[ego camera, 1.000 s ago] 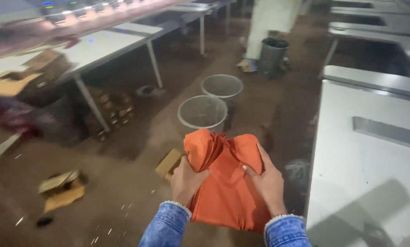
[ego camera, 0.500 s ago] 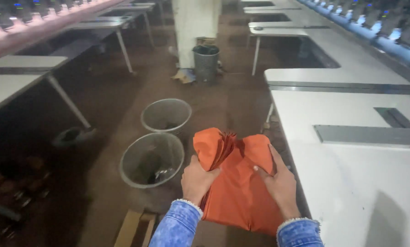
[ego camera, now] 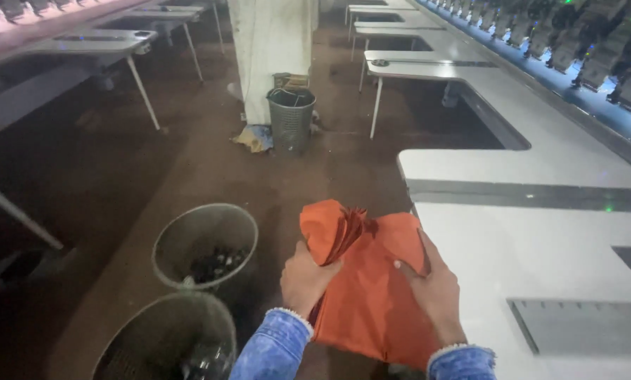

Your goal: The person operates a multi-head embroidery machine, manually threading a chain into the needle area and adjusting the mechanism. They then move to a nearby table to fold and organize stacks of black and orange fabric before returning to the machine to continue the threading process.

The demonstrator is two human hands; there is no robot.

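Both hands — left hand (ego camera: 307, 276), right hand (ego camera: 434, 290) — gripping orange fabric stack (ego camera: 372, 295), beside white table (ego camera: 540, 267), mesh bins (ego camera: 204, 243)

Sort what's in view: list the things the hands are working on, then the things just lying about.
In hand: left hand, right hand, both gripping the orange fabric stack.

Lying about: two mesh bins near the left hand, dark bin by the pillar, white worktable.

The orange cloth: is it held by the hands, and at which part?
Yes. The left hand grips the orange cloth stack at its folded left edge; the right hand presses its right side.
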